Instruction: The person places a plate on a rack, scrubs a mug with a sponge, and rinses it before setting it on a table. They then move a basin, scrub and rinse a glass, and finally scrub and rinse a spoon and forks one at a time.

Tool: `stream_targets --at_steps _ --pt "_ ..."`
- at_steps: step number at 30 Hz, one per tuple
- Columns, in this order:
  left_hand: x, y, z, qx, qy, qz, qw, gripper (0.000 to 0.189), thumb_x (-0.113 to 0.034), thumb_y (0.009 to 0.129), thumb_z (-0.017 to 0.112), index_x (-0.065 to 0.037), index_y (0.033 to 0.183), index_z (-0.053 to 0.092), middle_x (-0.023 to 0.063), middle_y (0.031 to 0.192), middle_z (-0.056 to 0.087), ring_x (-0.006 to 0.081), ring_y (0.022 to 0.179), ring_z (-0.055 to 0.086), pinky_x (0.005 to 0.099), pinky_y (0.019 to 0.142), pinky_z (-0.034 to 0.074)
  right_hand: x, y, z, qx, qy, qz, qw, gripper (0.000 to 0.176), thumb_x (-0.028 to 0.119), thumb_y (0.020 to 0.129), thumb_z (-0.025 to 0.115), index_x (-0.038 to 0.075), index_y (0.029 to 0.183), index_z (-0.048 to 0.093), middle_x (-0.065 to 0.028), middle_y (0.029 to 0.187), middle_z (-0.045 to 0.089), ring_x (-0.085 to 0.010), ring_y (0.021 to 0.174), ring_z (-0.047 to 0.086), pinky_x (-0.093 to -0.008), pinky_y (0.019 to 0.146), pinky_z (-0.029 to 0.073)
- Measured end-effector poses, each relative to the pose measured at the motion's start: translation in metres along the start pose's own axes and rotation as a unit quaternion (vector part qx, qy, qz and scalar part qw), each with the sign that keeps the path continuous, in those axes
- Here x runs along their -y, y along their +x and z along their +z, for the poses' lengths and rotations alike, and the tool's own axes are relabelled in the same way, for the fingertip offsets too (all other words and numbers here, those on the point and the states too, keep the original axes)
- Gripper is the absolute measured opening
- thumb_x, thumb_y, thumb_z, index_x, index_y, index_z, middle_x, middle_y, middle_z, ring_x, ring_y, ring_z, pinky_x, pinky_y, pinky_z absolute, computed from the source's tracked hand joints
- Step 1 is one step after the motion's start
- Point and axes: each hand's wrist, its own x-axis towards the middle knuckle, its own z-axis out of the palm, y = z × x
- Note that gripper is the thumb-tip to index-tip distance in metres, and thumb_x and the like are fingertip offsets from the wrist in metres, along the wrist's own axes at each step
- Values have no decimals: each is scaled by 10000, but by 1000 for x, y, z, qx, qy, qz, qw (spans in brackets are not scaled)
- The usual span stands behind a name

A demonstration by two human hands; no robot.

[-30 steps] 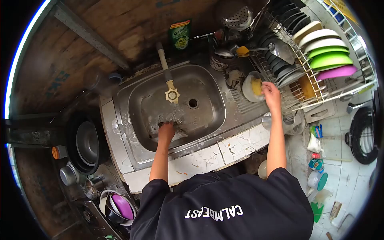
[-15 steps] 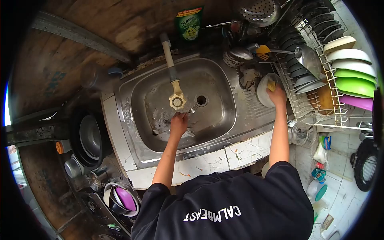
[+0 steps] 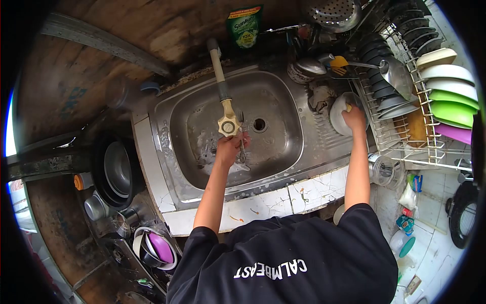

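My left hand [image 3: 231,149] is closed around a metal fork [image 3: 242,126] just below the tap [image 3: 229,125], over the steel sink [image 3: 276,106]. The fork's tines point toward the back of the sink. Beneath this hand, more cutlery [image 3: 238,165] lies on the wet sink floor among suds; its exact kinds are hard to make out. On the ribbed drainboard, my right hand [image 3: 356,119] reaches into a whitish bowl [image 3: 338,117]. Its fingers are closed on a yellow sponge [image 3: 348,107], mostly hidden by the hand.
A crumpled cloth [image 3: 321,96] lies beside the bowl. The wire dish rack [image 3: 422,114] at the right holds plates and bowls. A green Sunlight pouch [image 3: 245,28] stands behind the sink. Pots and a large black basin [image 3: 98,172] sit at the left.
My left hand has risen toward the tap, and the fork now points to the back of the sink. My right hand stays in the bowl and covers more of the sponge.
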Motion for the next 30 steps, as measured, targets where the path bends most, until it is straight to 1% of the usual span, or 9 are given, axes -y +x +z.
stream_targets --at_steps 5,11,13,14,16,17,19,27,30 --pt "-15 13 9 -2 17 19 1000 200 -165 932 579 -79 1106 532 67 1033 614 221 876 625 382 772 534 16 -12 -30 -7 45 -3 999 502 293 770 539 71 1219 576 -258 1096 616 -415 1051 575 -457 890 468" --pt "-24 31 12 42 -18 68 997 258 -177 914 578 -44 1135 559 77 1023 637 210 855 642 374 713 562 -20 11 -6 -18 145 -11 989 437 266 787 530 36 1152 597 -211 958 664 -373 908 632 -398 838 485" --pt "-28 33 10 48 -40 60 996 262 -173 919 567 -35 1141 555 87 1024 636 215 863 643 386 722 567 -22 8 2 -27 408 45 911 326 255 819 567 30 1047 627 -126 885 668 -276 807 652 -349 671 514" --pt "-30 33 8 54 -63 51 995 265 -168 923 557 -26 1147 550 96 1024 635 220 872 644 398 731 572 -26 8 2 -26 409 45 911 326 255 819 567 30 1047 627 -126 885 668 -276 807 652 -349 671 514" --pt "-35 29 7 41 -66 56 995 277 -169 929 543 -18 1161 543 106 1025 633 230 882 646 412 741 575 -26 6 -11 112 594 146 783 279 286 854 615 58 1014 621 -75 891 662 -199 798 645 -259 502 474" --pt "-36 27 7 29 -69 61 995 289 -170 934 530 -9 1174 537 116 1026 631 240 893 647 426 751 577 -25 3 -14 113 594 146 783 279 286 854 615 58 1014 621 -75 891 662 -199 798 645 -259 502 474" --pt "-41 24 9 25 -67 74 995 305 -170 934 526 -5 1190 530 124 1031 630 249 900 649 432 756 578 -24 1 -18 140 690 146 695 339 350 877 615 68 1064 594 -74 893 657 -183 743 642 -224 442 423" --pt "-38 32 -7 16 -90 89 992 318 -224 945 507 -33 1198 531 93 1077 623 249 952 633 440 789 555 -3 -29 -42 172 775 101 600 344 356 884 610 112 1125 580 -52 943 657 -164 734 628 -208 437 393" --pt "-41 14 -17 -64 -26 96 993 282 -136 942 501 13 1181 514 136 1020 627 243 872 658 418 695 576 4 -40 -47 192 790 60 579 330 344 886 609 142 1145 576 -43 935 652 -150 719 615 -217 444 399"
